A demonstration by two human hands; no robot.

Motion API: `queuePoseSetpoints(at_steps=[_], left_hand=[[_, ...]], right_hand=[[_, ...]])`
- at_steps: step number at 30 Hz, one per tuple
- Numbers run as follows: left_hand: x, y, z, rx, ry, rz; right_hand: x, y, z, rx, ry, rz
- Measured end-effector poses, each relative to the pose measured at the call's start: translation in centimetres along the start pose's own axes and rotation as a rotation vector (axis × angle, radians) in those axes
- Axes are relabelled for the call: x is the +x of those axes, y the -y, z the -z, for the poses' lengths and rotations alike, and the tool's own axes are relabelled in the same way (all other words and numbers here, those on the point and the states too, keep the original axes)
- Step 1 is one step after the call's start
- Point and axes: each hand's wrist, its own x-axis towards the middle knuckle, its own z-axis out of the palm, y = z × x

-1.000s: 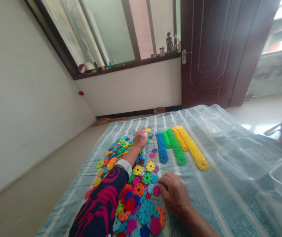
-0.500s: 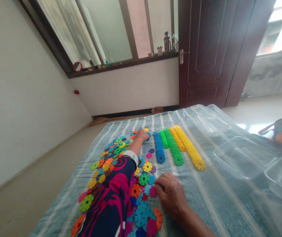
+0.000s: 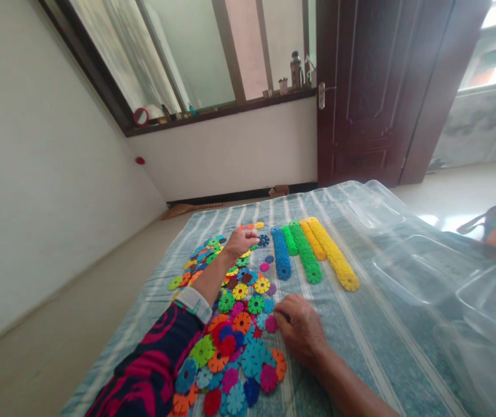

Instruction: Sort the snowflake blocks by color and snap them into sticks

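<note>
Blue disc [image 3: 264,240] lies at your left hand's [image 3: 240,242] curled fingertips, not gripped | step: sorting by colour | next: pinch it, carry right to blue row [image 3: 281,260] | right hand [image 3: 302,330] rests loosely closed, empty.

On the surface [image 3: 361,347], loose discs [image 3: 230,324] lie scattered at the left, with rows of stacked discs [image 3: 313,255] laid side by side to their right and farther back. Right of the rows sit plastic containers [image 3: 422,272] along the surface's right edge. Behind the surface stand a wall [image 3: 239,150] and, to its right, a door [image 3: 369,92].
</note>
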Motion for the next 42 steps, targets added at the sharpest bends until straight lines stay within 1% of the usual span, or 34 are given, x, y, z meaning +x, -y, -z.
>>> queuePoseSetpoints(at_steps=[2, 4, 7, 10, 14, 22, 28, 31, 37, 42], left_hand=[[-2.3, -0.7, -0.4, -0.091, 0.135, -0.076], [-4.3, -1.3, -1.2, -0.071, 0.240, -0.123], [-6.1, -1.7, -2.5, 0.036, 0.295, -0.182], [-6.5, -1.8, -3.6, 0.134, 0.278, -0.249], [-6.4, -1.6, -4.5, 0.202, 0.237, -0.337], [-7.2, -1.3, -4.5, 0.326, 0.139, -0.472], [-8.5, -0.7, -5.5, 0.453, 0.077, -0.500], [-8.9, -0.9, -6.1, 0.500, 0.085, -0.496], [-8.5, -1.7, -6.4, 0.483, 0.109, -0.462], [-8.4, -1.8, -6.5, 0.455, 0.113, -0.466]], right_hand=[[0.0, 0.0, 0.0, -0.011, 0.006, 0.003], [0.0, 0.0, 0.1, -0.012, 0.008, 0.006], [0.0, 0.0, 0.1, 0.001, 0.001, 0.011], [0.0, -0.1, 0.1, 0.009, 0.000, 0.014], [0.1, -0.2, -0.1, -0.006, 0.007, 0.013], [0.0, -0.3, -0.1, -0.010, 0.002, 0.024], [0.1, -0.3, -0.1, -0.007, -0.007, 0.033], [0.1, -0.2, -0.1, -0.007, -0.009, 0.032], [0.0, -0.2, -0.1, -0.007, -0.011, 0.031], [0.0, -0.2, -0.1, -0.005, -0.008, 0.029]])
